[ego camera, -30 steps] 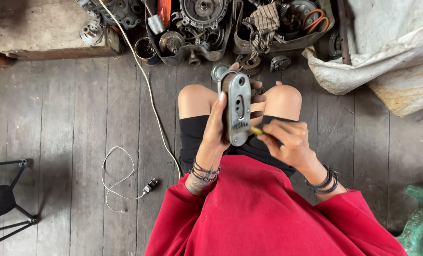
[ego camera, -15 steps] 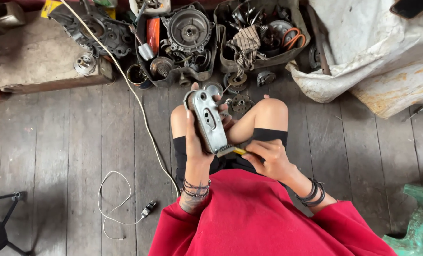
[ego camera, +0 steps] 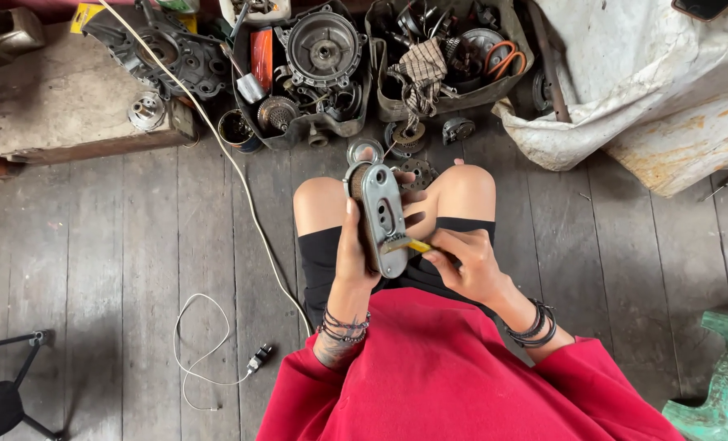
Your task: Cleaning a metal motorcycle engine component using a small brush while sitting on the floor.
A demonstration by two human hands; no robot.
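Left hand (ego camera: 354, 253): clasps grey metal cover (ego camera: 382, 219) upright above knees.
Right hand (ego camera: 462, 261): pinches yellow-handled brush (ego camera: 405, 243) against cover's lower edge.
Beyond knees: engine parts (ego camera: 323, 61), checked rag (ego camera: 422, 73).
Left: white cable (ego camera: 217, 139) across floorboards.

grey, weathered plank floor (ego camera: 135, 269) in soft daylight; a low wooden platform (ego camera: 62, 98) at upper left; a white cable (ego camera: 209, 343) loops across the boards; crumpled pale tarpaulin (ego camera: 650, 82) upper right; green stool (ego camera: 719, 384) at lower right
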